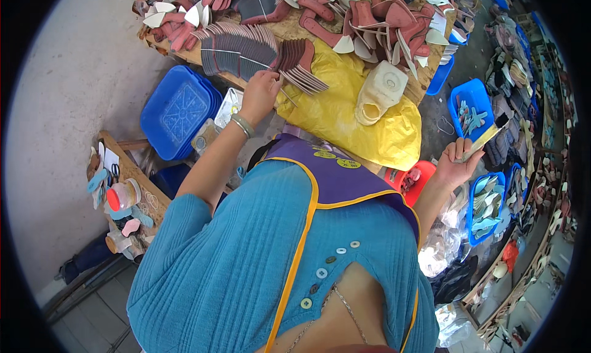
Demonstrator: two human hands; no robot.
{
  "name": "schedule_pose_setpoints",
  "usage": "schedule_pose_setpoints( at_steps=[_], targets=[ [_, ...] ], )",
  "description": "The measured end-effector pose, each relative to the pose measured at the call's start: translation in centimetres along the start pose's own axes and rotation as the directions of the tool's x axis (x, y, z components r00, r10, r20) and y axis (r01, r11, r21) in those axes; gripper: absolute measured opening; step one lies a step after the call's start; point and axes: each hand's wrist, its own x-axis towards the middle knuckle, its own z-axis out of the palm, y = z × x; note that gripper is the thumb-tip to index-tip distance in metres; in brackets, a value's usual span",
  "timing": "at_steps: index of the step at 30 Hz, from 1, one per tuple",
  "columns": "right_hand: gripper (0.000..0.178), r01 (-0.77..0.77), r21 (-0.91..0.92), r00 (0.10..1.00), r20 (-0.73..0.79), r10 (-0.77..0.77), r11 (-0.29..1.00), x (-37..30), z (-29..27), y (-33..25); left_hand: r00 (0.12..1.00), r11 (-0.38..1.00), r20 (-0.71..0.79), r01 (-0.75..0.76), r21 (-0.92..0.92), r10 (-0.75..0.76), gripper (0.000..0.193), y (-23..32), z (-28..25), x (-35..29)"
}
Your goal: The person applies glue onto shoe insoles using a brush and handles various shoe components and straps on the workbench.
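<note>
One purple apron [289, 148] with yellow edging lies nearest, over a blue knit top [234, 230]. Beyond it the two bare hands are well apart. The right hand [457, 162], out to the side, is closed around a brush [483, 142], whose dark bristles point up and away. The left hand [261, 94], a bangle [243, 125] at its wrist, has its fingers bent at the near edge of a fanned row of insoles [240, 54]; whether it grips one I cannot tell. The row, dark with pale edges, lies along the near side of a wooden table [436, 66]. Just right of it a yellow sheet [394, 134] drapes over the table edge, and a whitish jug [391, 82] lies tilted on it. Farther back, reddish pieces [364, 13] with white tips are heaped. Beyond the table, on the floor to the right, blue trays [441, 76] stand near piles of cloth-like pieces [502, 45].
</note>
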Motion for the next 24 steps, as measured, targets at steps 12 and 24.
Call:
schedule_pose_setpoints(
  at_steps=[12,24],
  targets=[
    [0.025,0.131,-0.077,0.989,-0.054,-0.135,0.988,0.2,-0.2,-1.0,0.995,0.917,0.049,0.103,-0.385,-0.091,0.063,-7.7,7.1,-0.5],
    [0.029,0.125,-0.235,0.947,-0.263,-0.187,0.964,-0.1,2.5,-2.8,0.763,0.572,0.373,0.644,-0.508,-0.528,0.07,-7.5,11.4,-0.6]
  ],
)
